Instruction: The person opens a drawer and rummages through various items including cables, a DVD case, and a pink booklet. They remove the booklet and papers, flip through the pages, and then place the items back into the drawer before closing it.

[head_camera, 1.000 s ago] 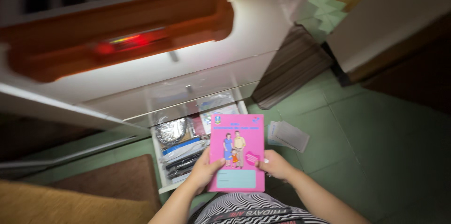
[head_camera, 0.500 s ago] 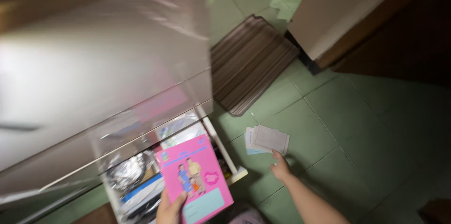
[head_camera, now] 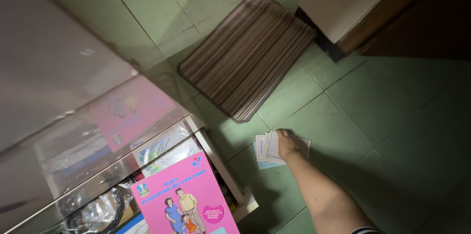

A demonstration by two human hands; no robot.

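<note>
**Right hand on the floor papers, booklet over the drawer**

On the green tiled floor (head_camera: 392, 116), just right of the open drawer (head_camera: 223, 165), lies a small stack of papers (head_camera: 265, 148). The right hand (head_camera: 289, 144) rests palm down on the right part of this stack, fingers laid flat over the sheets. The grip is not closed around anything that can be seen; whether the fingertips have caught an edge cannot be told, since the hand covers that part.

Position of the stack:
- It lies directly under and to the left of the right hand, touching it.
- Its long axis runs roughly left to right across the view, slightly tilted, with the forearm coming in from the lower right.
- The left end of the stack shows bare, with a pale blue sheet at the bottom.

The pink booklet (head_camera: 184, 199) sits low in the view, above the drawer contents, cover up. The left hand is out of view below the frame, so its state cannot be told. The right hand is the nearer one to the papers by far.

Surroundings: a brown striped mat (head_camera: 245, 52) lies on the tiles beyond the papers, apart from them. A clear plastic bag (head_camera: 98, 209) shows in the drawer beside the booklet.
</note>
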